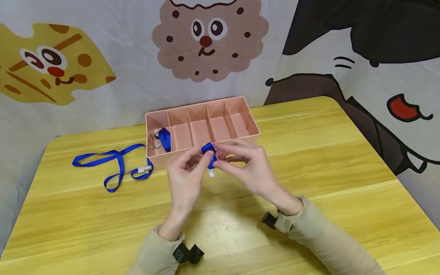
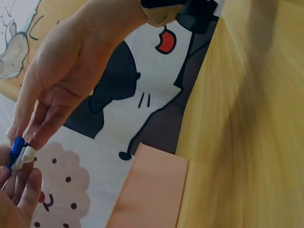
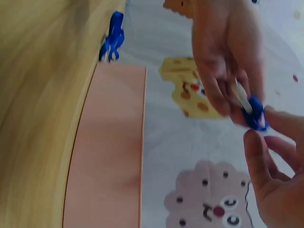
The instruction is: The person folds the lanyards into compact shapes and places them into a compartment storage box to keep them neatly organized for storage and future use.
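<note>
A folded blue lanyard with a white clip is held up just in front of the pink box. My left hand grips it between thumb and fingers; the white clip shows against those fingers in the left wrist view. From the other side, my right hand has thumb and index finger at the lanyard's edge, pinching it. The right wrist view shows the blue folds between both hands' fingertips. Another folded blue lanyard lies in the box's leftmost compartment.
The pink divided box stands at the back of the wooden table. Left of it, a loose blue lanyard with a white clip lies spread in loops, one end against the box. A cartoon-printed cloth hangs behind.
</note>
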Motion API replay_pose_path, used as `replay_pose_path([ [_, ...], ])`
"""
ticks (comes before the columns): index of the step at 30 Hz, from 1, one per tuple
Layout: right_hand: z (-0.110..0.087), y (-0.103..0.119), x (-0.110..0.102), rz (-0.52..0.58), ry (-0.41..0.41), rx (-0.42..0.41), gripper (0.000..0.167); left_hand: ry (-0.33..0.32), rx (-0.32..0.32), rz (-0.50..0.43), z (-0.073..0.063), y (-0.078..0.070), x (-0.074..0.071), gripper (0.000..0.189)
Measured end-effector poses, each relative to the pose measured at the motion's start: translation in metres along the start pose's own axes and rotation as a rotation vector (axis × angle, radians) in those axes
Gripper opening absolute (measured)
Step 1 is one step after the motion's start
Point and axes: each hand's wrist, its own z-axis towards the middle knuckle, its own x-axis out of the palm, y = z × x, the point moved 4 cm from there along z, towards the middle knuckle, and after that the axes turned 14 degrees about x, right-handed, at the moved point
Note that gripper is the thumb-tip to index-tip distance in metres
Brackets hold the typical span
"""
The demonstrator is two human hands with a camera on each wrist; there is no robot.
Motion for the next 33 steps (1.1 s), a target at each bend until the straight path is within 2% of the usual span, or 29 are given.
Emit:
replay_pose_path([
  [3,0.010,-0.010,-0.011,-0.033,-0.006,0.034,0.037,-0.017,-0.003,0.050,0.004,0.006,-0.003,0.019],
  [8,0.031,-0.039,-0.040,-0.102,-0.107,0.154,0.034,-0.043,-0.011,0.109,0.009,0.016,-0.010,0.021],
  [11,0.041,-0.056,-0.057,-0.123,-0.167,0.220,0.033,-0.052,-0.008,0.122,0.010,0.017,-0.013,0.021],
  [16,0.049,-0.082,-0.076,-0.170,-0.192,0.309,0.034,-0.080,0.016,0.090,0.010,0.018,-0.015,0.026],
  [20,0.053,-0.096,-0.084,-0.206,-0.201,0.341,0.034,-0.094,0.041,0.039,0.011,0.017,-0.016,0.027],
  [27,0.054,-0.113,-0.089,-0.265,-0.180,0.385,0.033,-0.090,0.056,0.052,0.011,0.014,-0.018,0.025],
  [33,0.058,-0.122,-0.086,-0.222,-0.157,0.412,0.032,-0.083,0.068,0.062,0.011,0.013,-0.019,0.024],
])
